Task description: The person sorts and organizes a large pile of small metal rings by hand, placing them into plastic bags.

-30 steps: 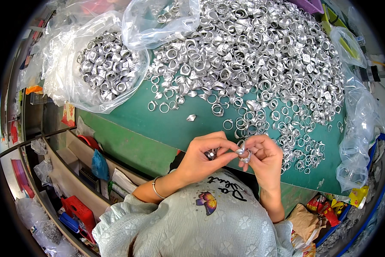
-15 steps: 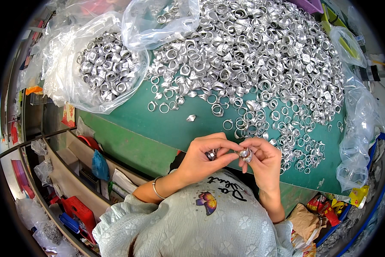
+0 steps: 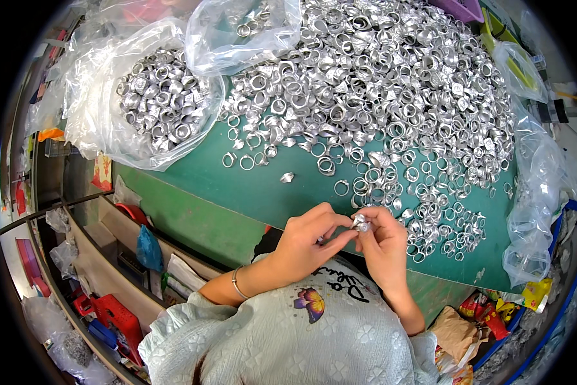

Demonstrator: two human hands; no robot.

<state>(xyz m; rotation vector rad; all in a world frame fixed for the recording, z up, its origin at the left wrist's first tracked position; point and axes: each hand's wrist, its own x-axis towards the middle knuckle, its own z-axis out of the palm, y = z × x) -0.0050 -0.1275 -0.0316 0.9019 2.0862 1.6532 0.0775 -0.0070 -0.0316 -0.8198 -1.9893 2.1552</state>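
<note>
Close to my body, at the near edge of the green table, both hands meet fingertip to fingertip. My right hand [image 3: 384, 247] pinches a small cluster of silver rings [image 3: 361, 223] between thumb and fingers; exactly how many is hard to make out. The fingertips of my left hand [image 3: 307, 240] touch that cluster from the left. A bit of silver metal [image 3: 320, 240] shows within the curled fingers of my left hand, mostly hidden. Beyond my hands, a large heap of silver rings [image 3: 378, 70] covers the table, and looser rings [image 3: 445, 224] lie to the right.
A clear plastic bag [image 3: 201, 144] full of rings stands at the far left, beside another open clear bag [image 3: 198, 54]. Crumpled plastic [image 3: 535, 212] lines the table's right edge. Lower left are shelves with a red basket [image 3: 124, 324]. A single ring piece [image 3: 288, 177] lies apart.
Both hands have shifted slightly, the right one a little to the left. The left fingers have curled further, so the rings inside show less. The cluster in the right fingers has turned.
</note>
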